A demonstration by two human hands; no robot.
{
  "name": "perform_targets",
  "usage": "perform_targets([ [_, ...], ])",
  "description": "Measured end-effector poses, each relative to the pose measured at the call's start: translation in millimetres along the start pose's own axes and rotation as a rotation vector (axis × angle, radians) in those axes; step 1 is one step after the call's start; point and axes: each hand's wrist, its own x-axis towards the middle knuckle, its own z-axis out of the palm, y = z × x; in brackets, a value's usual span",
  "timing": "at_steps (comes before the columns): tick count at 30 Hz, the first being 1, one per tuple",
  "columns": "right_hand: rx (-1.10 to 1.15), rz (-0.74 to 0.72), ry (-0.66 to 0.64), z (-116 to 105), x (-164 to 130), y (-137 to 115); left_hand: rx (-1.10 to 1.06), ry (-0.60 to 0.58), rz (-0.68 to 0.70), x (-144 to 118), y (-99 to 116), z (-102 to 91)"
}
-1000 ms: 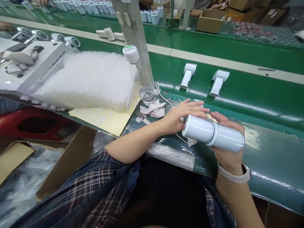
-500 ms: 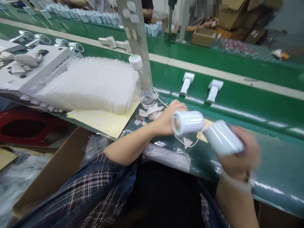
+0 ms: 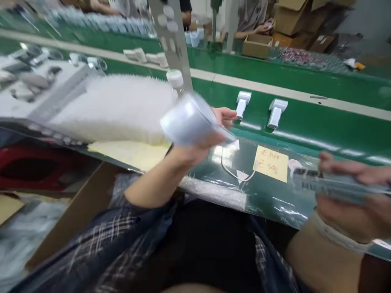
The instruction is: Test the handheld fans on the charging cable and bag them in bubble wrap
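Note:
My left hand [image 3: 195, 154] holds a glossy pale-blue handheld device [image 3: 187, 120] in front of the clear bottle, its wide rounded head tilted up to the left. Some of that hand's fingers reach out to the right past it. At the right edge, my right hand [image 3: 345, 215] is wrapped round a second handheld device [image 3: 336, 185], smeared by motion, with a dark patch at its left end. Two more white T-shaped handheld devices, one [image 3: 243, 103] nearer the left hand and another [image 3: 277, 113] further right, lie on the green belt.
A yellow handwritten note [image 3: 271, 162] and a white cable [image 3: 227, 169] lie on the near bench. To the left are a stack of thin white sheets [image 3: 122, 108] and a capped bottle [image 3: 175, 78] by a metal post [image 3: 172, 36]. People work across the belt beside cardboard boxes [image 3: 258, 45].
My left hand has moved up and left, turning its device. My right hand has swung far right with the other device, uncovering the yellow note.

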Motion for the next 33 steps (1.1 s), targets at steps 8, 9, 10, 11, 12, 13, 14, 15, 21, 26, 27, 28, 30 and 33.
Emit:
perform_targets([
  [8, 0.137, 0.351, -0.102, 10, 3, 0, -0.710, -0.124, -0.282, -10, -23, 13.0],
  [9, 0.119, 0.472, -0.095, 16, 4, 5, -0.767, -0.172, -0.349, -13, -27, 18.6],
  [10, 0.115, 0.584, -0.114, 25, 3, 10, -0.827, -0.218, -0.402, -16, -32, 25.2],
  [11, 0.127, 0.682, -0.162, 34, 0, 15, -0.887, -0.233, -0.442, -18, -38, 32.3],
  [12, 0.154, 0.753, -0.233, 44, -4, 18, -0.941, -0.212, -0.468, -21, -44, 39.4],
  [13, 0.186, 0.791, -0.292, 54, -9, 21, -0.981, -0.174, -0.488, -23, -50, 45.9],
  [14, 0.217, 0.797, -0.317, 63, -15, 23, -1.009, -0.138, -0.519, -25, -55, 51.5],
  [15, 0.246, 0.785, -0.316, 72, -21, 25, -1.030, -0.112, -0.562, -28, -60, 55.7],
  [21, 0.290, 0.735, -0.238, 97, -38, 38, -1.030, -0.108, -0.915, -31, -74, 60.6],
  [26, 0.205, 0.728, -0.226, 85, -36, 39, -0.862, -0.041, -1.050, -24, -68, 63.2],
  [27, 0.193, 0.732, -0.220, 82, -36, 38, -0.822, -0.035, -1.060, -24, -66, 64.3],
  [28, 0.185, 0.736, -0.216, 80, -36, 38, -0.788, -0.042, -1.070, -25, -65, 65.4],
  [30, 0.173, 0.741, -0.215, 76, -37, 38, -0.740, -0.088, -1.057, -26, -64, 66.9],
  [33, 0.146, 0.722, -0.230, 72, -40, 40, -0.671, -0.212, -0.942, -29, -69, 66.7],
])
